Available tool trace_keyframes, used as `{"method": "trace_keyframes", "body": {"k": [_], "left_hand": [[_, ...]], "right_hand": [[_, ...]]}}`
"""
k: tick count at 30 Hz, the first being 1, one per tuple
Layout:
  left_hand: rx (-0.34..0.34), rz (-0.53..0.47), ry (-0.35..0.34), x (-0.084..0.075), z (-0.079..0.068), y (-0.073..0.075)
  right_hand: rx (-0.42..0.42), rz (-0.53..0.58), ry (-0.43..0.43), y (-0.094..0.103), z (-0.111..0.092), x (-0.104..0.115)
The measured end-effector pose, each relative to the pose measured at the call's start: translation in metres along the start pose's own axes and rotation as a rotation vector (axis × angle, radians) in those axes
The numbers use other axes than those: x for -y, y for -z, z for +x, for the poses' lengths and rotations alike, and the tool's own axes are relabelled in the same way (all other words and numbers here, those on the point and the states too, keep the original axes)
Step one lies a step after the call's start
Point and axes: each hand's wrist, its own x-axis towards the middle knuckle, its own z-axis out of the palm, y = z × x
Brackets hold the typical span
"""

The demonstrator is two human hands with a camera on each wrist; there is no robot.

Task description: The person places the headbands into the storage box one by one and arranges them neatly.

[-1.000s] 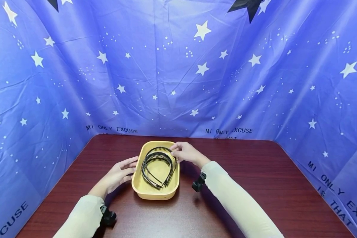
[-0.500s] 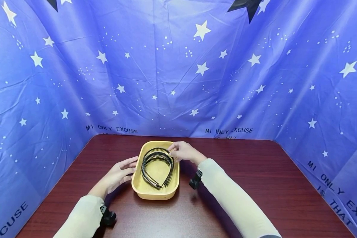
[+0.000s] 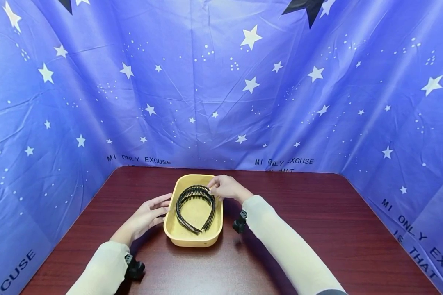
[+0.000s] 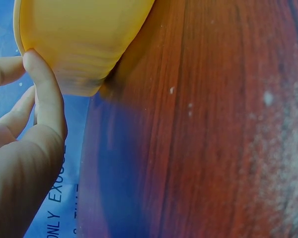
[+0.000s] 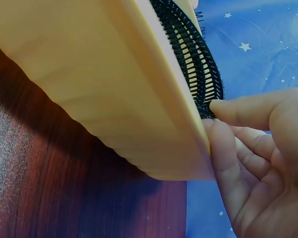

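Observation:
Several black toothed headbands [image 3: 195, 190] lie nested together inside a yellow plastic bin [image 3: 193, 242], their open ends toward the near side. My right hand [image 3: 227, 188] reaches over the bin's right rim and pinches a headband near its upper right curve. In the right wrist view, thumb and finger meet on the toothed black band [image 5: 198, 74] just past the bin's edge. On the other side, my left hand [image 3: 145, 215] rests its loosely extended fingers against the bin's left wall. A fingertip [image 4: 32, 58] touches that wall just below the rim in the left wrist view.
The bin stands on a dark red wood-grain table [image 3: 299, 221], toward its far edge. A blue star-printed cloth [image 3: 221, 102] hangs behind and along both sides. Black wrist cameras [image 3: 134, 268] are strapped at both pale sleeves.
My right hand has moved slightly left, bringing the pinched headband in close against the others, so the stack looks tighter. My left hand and the bin have stayed in place.

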Motion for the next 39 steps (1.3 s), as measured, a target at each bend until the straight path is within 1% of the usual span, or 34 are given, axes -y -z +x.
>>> {"method": "trace_keyframes", "body": {"k": [6,10,16,21,27,32,39], "left_hand": [[-0.003,0.015,-0.005,-0.0004,-0.0009,0.0007],[-0.005,0.007,-0.001,0.0004,-0.0007,0.0005],[0.0,0.003,-0.005,0.0018,-0.0001,0.0002],[-0.003,0.001,0.001,0.002,0.0004,0.0002],[-0.014,0.006,0.008,0.0014,-0.0011,-0.0003],[-0.012,0.006,0.005,0.0011,-0.0015,-0.0009],[-0.022,-0.001,0.007,-0.0001,-0.0018,-0.0012]], "right_hand": [[-0.03,-0.137,0.024,-0.0038,0.0032,-0.0009],[-0.053,-0.197,0.042,-0.0058,0.0052,-0.0012],[-0.066,-0.205,0.024,-0.0075,0.0058,-0.0015],[-0.08,-0.217,0.025,-0.0093,0.0063,-0.0024],[-0.085,-0.189,0.022,-0.0097,0.0065,-0.0034],[-0.077,-0.13,0.006,-0.0087,0.0056,-0.0054],[-0.077,-0.029,0.025,-0.0052,0.0025,-0.0096]]}}
